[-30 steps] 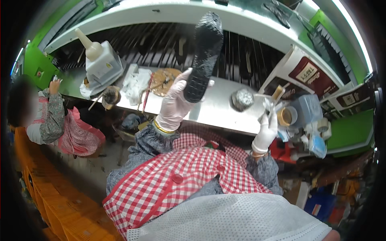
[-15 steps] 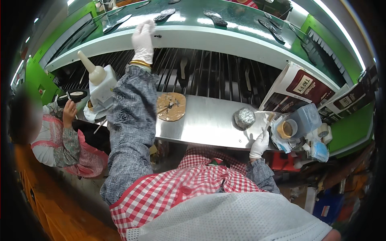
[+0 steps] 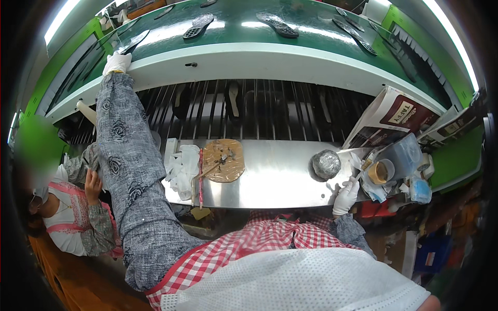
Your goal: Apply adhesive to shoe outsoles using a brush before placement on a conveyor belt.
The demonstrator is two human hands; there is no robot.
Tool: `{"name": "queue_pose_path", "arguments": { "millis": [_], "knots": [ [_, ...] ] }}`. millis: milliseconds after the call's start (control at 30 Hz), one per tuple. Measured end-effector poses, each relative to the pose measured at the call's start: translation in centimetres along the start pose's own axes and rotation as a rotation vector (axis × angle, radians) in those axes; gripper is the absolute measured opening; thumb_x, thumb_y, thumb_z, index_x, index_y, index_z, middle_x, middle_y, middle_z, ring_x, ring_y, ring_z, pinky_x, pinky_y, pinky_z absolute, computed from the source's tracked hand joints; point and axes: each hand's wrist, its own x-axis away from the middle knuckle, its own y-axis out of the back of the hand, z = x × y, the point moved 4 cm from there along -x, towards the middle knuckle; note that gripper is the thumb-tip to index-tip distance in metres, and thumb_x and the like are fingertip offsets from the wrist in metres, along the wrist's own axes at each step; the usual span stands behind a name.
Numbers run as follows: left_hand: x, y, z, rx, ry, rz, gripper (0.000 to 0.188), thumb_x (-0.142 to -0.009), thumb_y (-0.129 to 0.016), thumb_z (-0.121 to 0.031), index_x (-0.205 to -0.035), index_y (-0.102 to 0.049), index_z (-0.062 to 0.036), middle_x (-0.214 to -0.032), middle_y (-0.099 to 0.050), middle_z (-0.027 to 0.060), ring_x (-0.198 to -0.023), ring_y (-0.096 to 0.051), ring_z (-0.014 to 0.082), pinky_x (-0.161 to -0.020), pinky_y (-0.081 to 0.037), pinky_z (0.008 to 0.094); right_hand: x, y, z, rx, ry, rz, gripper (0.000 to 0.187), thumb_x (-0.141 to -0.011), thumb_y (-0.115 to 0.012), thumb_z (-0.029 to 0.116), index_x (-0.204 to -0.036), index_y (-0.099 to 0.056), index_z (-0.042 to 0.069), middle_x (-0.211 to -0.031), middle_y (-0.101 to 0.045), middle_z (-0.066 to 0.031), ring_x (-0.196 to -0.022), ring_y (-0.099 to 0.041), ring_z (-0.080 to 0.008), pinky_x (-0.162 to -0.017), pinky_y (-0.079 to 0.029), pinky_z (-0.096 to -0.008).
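Note:
My left hand (image 3: 118, 62), in a white glove, reaches over the white edge of the green belt at the far left. Its fingers are closed at the near end of a dark shoe sole (image 3: 135, 41); they partly hide that end. In my gloved right hand (image 3: 346, 197), low by the metal shelf's right end, is a slim pale-handled brush (image 3: 357, 175), its tip hard to make out. Beside it stands a small cup (image 3: 381, 171) with tan contents. A foil-wrapped round lump (image 3: 326, 165) sits left of this hand.
More soles (image 3: 198, 26) lie along the green belt (image 3: 233, 26). Below it run dark metal rods (image 3: 270, 109). On the metal shelf (image 3: 275, 181) rest a brown pad (image 3: 223, 160) and white crumpled material (image 3: 184, 171). A cardboard box (image 3: 394, 116) leans at right; a co-worker (image 3: 67, 217) is at left.
My left hand has moved left along the belt's edge and closed at the sole. The whole view has shifted, uncovering the white material beside the pad. My right hand keeps the brush by the cup.

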Motion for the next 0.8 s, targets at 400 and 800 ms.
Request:
{"name": "queue_pose_path", "arguments": {
  "millis": [400,800],
  "knots": [
    [-4.0,0.6,1.7,-0.193,-0.102,0.108,0.047,-0.092,-0.049,-0.044,-0.123,-0.061,-0.0108,-0.128,-0.058,0.0133,-0.12,-0.054,0.0293,-0.1,-0.041,0.0389,0.1,0.1,0.1,0.124,0.041,-0.026,0.024,-0.098,-0.037,0.008,-0.118,-0.05,0.003,-0.08,-0.049,-0.002,-0.054,-0.047,-0.0067,-0.054,-0.048,-0.0226],
    [-9.0,-1.9,5.3,0.039,-0.211,0.019,0.06,-0.077,-0.068,-0.047,-0.11,-0.064,0.0023,-0.109,-0.065,0.0241,-0.104,-0.062,0.0361,-0.089,-0.047,0.04,0.4,0.7,-0.9,0.077,0.012,-0.005,0.026,-0.099,-0.035,0.009,-0.12,-0.048,0.003,-0.084,-0.047,-0.0006,-0.061,-0.047,-0.0059,-0.064,-0.055,-0.0251]
  ]
}}
